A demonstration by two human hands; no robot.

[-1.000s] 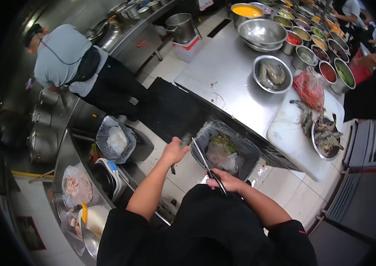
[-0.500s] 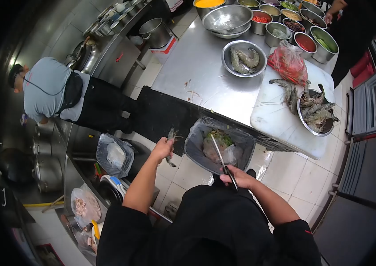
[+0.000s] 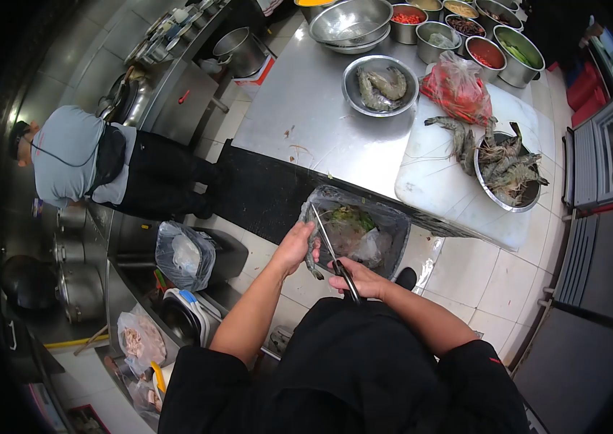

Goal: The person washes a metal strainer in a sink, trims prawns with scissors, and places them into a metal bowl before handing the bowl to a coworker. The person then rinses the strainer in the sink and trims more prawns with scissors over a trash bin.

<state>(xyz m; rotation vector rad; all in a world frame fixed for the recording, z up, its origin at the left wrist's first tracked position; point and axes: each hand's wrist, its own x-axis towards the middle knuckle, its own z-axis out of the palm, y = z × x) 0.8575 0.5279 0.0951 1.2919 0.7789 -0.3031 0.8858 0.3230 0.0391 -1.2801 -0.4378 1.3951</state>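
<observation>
Holding, left hand (image 3: 296,247): fingers pinched round a grey, whiskered raw shrimp (image 3: 313,253), seen at the left edge of the plastic-lined waste bin (image 3: 400,249). Right hand (image 3: 362,280): fingers curled on the black handles of metal-bladed scissors (image 3: 348,281), at the near side of the bin; blades point toward the shrimp. Beyond the bin, on the steel table (image 3: 277,108): round steel bowl (image 3: 350,92) containing shrimp. Right of that, beyond the bin: white cutting board (image 3: 429,181), more shrimp on it.
</observation>
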